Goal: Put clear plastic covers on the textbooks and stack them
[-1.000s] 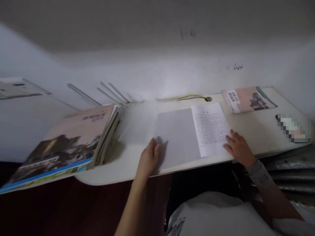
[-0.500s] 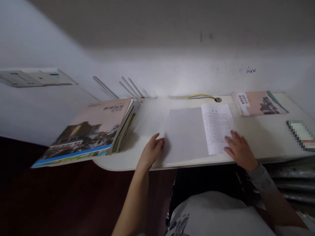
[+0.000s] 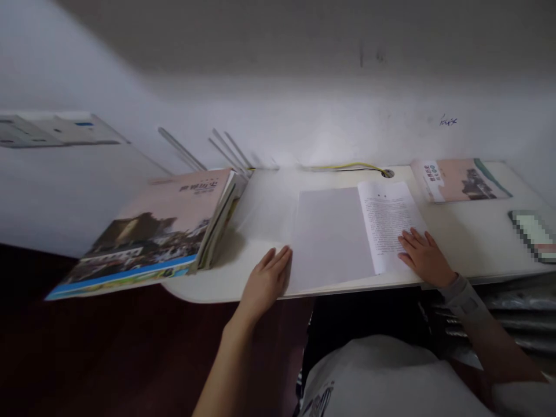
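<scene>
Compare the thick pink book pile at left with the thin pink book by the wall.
The thick pink book pile is far taller than the thin pink book. The pile overhangs the white desk; the thin book lies fully on it. Both have pale pink covers with building photos.

We are facing a white wall at twelve o'clock, a pale desk along its foot, and dark reddish flooring showing at eight o'clock.
</scene>
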The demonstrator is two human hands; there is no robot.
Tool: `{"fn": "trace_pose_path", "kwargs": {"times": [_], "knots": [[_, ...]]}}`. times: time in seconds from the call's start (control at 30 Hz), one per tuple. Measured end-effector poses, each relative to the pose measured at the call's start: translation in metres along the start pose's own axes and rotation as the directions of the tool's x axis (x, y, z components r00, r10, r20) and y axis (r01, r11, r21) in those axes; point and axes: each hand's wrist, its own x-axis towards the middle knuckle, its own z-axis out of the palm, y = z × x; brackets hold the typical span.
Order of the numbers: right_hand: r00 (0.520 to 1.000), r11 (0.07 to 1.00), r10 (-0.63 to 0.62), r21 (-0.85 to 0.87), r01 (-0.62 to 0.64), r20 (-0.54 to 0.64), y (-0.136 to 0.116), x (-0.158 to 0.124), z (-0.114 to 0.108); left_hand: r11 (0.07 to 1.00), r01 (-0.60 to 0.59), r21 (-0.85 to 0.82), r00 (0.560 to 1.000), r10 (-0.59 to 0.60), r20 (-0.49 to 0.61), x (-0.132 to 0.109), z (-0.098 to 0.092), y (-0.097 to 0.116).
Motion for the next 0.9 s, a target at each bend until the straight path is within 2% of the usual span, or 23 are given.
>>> {"fn": "trace_pose_path", "kwargs": {"times": [0.17, 0.3, 0.47, 0.57, 0.7, 0.9], "knots": [[0.996, 0.997, 0.076, -0.019, -0.076, 0.042, -0.005, -0.002, -0.009, 1.0, -0.005, 0.03, 0.999, 0.003, 0.053, -0.001, -0.003, -0.018], [0.99, 0.994, 0.111, -0.01, -0.11, 0.087, -0.008, -0.004, -0.016, 0.997, -0.024, 0.075, 0.998, 0.019, 0.059, 0.004, -0.011, -0.019], [0.99, 0.997, 0.072, 0.019, -0.075, 0.125, 0.003, 0.018, -0.022, 0.966, 0.046, 0.255, 0.998, -0.031, -0.061, 0.021, -0.018, 0.007], [0.992, 1.0, 0.012, 0.026, -0.015, 0.128, 0.017, 0.039, -0.018, 0.958, 0.024, 0.285, 0.998, -0.005, -0.066, 0.027, -0.012, 0.018], [0.985, 0.996, -0.077, 0.061, 0.068, 0.154, 0.03, 0.051, -0.008, 0.955, -0.007, 0.297, 0.998, 0.024, -0.055, 0.024, 0.0, 0.013], [0.989, 0.992, -0.096, 0.089, 0.086, 0.11, 0.023, 0.041, -0.003, 0.946, 0.045, 0.32, 0.999, -0.033, -0.042, 0.015, 0.0, 0.001]]}}
